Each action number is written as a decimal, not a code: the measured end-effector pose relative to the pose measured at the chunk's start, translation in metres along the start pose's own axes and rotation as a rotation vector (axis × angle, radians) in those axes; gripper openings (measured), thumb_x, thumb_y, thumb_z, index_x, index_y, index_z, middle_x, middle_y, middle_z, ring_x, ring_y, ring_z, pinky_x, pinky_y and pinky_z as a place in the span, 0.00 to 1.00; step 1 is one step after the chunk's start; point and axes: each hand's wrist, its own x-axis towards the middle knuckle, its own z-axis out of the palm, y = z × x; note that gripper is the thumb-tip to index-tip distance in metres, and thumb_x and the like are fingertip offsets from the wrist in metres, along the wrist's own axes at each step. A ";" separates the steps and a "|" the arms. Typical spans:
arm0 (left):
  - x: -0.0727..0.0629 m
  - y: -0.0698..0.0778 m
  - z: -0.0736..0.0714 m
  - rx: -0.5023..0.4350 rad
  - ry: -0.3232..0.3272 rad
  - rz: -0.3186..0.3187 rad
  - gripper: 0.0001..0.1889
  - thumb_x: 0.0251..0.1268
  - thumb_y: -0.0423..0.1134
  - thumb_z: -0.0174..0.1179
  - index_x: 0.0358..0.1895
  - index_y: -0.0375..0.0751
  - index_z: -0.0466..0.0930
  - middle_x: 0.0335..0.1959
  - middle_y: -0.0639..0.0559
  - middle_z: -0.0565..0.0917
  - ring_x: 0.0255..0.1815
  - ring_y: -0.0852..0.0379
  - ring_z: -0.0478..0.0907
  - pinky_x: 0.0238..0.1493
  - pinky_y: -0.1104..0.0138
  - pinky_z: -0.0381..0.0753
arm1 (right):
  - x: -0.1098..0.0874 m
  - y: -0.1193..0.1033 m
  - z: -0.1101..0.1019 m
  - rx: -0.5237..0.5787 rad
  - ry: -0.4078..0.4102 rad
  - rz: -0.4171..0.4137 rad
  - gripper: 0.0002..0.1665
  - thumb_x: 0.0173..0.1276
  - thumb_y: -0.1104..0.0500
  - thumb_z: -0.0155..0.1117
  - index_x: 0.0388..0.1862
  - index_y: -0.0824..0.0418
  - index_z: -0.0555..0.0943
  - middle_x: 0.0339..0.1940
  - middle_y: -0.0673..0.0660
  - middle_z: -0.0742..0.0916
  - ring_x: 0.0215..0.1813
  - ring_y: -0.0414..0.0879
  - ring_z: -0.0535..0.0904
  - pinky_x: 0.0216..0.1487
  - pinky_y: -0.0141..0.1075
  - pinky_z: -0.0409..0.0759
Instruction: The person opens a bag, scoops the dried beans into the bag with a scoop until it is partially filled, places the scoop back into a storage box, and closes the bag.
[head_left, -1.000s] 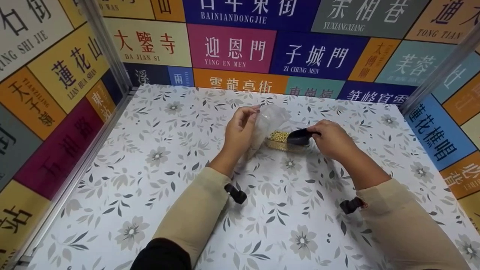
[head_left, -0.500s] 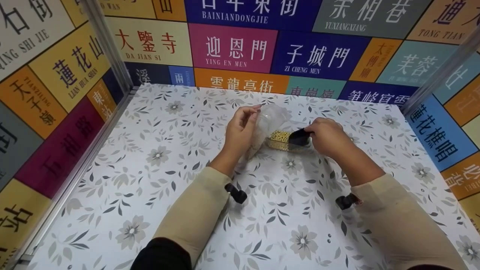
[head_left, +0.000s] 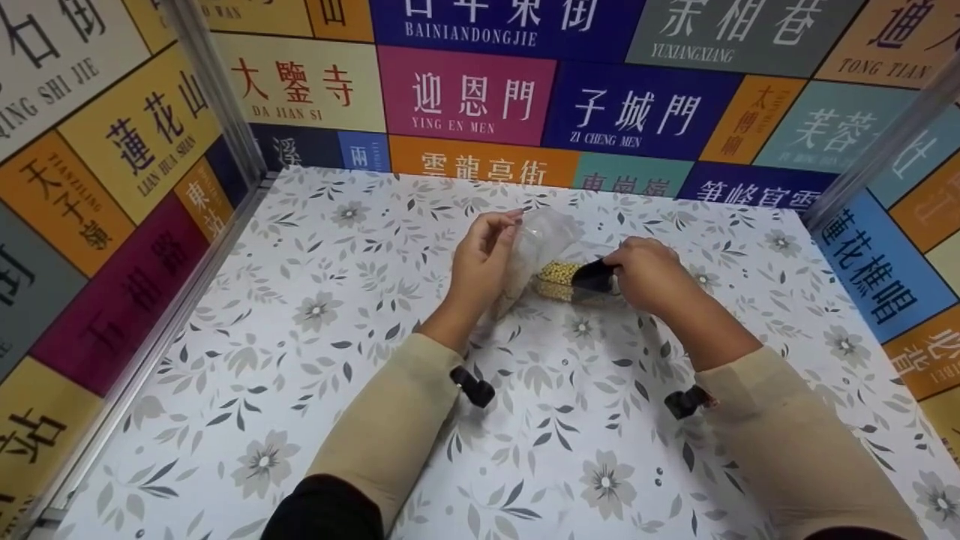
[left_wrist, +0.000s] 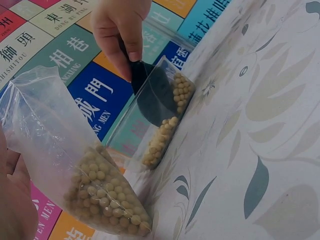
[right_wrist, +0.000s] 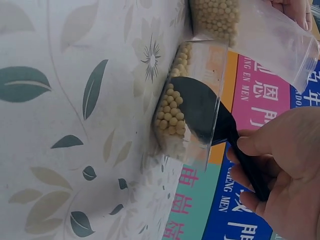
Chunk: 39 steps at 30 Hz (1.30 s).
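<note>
Black and glossy, a scoop (right_wrist: 197,107) rests blade-down inside a clear container (head_left: 592,297) of round yellowish beans (left_wrist: 161,142), its handle gripped by a right hand's (right_wrist: 287,165) curled fingers. Left of the container, a left hand (head_left: 480,259) grasps a translucent bag (left_wrist: 55,120); wrist views reveal its beans, barely visible from the head. Beneath the container spreads a floral tabletop (head_left: 375,435); behind stand colorful lettered panels (head_left: 465,97).

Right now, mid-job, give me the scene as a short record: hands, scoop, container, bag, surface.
left hand: holds the clear plastic bag
right hand: grips the black scoop by its handle
scoop position: bowl inside the clear container
container contents: soybeans
bag contents: soybeans, toward the bottom
bag position: beside the container; contact unclear
surface: floral-patterned tabletop
</note>
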 end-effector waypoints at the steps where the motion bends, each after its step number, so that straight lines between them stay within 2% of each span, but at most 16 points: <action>1: 0.000 0.000 0.000 0.000 -0.001 0.002 0.06 0.85 0.38 0.55 0.54 0.42 0.78 0.65 0.51 0.87 0.71 0.61 0.81 0.77 0.69 0.77 | 0.000 0.001 0.001 0.012 0.007 -0.009 0.22 0.76 0.67 0.56 0.64 0.62 0.87 0.54 0.66 0.87 0.60 0.67 0.81 0.63 0.63 0.79; 5: 0.000 0.000 0.000 -0.004 -0.005 0.016 0.06 0.85 0.37 0.54 0.54 0.41 0.78 0.65 0.49 0.86 0.71 0.60 0.81 0.78 0.68 0.76 | 0.004 0.004 0.008 0.084 0.018 -0.030 0.21 0.77 0.67 0.57 0.64 0.65 0.86 0.56 0.69 0.87 0.62 0.68 0.82 0.67 0.62 0.79; 12: -0.001 0.000 0.000 -0.014 -0.019 0.034 0.08 0.86 0.39 0.54 0.55 0.40 0.78 0.66 0.45 0.86 0.71 0.58 0.81 0.77 0.67 0.76 | 0.013 0.004 0.028 0.258 -0.016 0.010 0.23 0.80 0.66 0.55 0.70 0.64 0.82 0.63 0.68 0.85 0.68 0.66 0.79 0.74 0.61 0.76; 18: 0.000 -0.002 0.001 -0.014 -0.006 0.014 0.07 0.85 0.38 0.55 0.54 0.41 0.78 0.65 0.49 0.87 0.71 0.59 0.81 0.78 0.68 0.75 | 0.015 0.004 0.044 0.384 0.029 0.053 0.22 0.83 0.63 0.55 0.70 0.62 0.82 0.65 0.65 0.84 0.70 0.63 0.79 0.74 0.60 0.75; 31: 0.000 -0.001 0.001 -0.014 0.000 0.010 0.06 0.85 0.37 0.55 0.54 0.41 0.78 0.65 0.50 0.87 0.70 0.60 0.81 0.77 0.68 0.76 | 0.003 0.006 0.059 0.527 0.109 0.113 0.22 0.85 0.59 0.55 0.73 0.59 0.81 0.72 0.63 0.81 0.76 0.61 0.75 0.79 0.58 0.72; 39: 0.000 -0.001 0.001 0.005 -0.001 0.046 0.07 0.85 0.38 0.55 0.54 0.40 0.78 0.65 0.48 0.87 0.69 0.59 0.82 0.76 0.67 0.78 | -0.002 0.006 0.061 0.612 0.146 0.137 0.22 0.84 0.58 0.56 0.72 0.59 0.81 0.72 0.63 0.81 0.78 0.59 0.74 0.81 0.57 0.70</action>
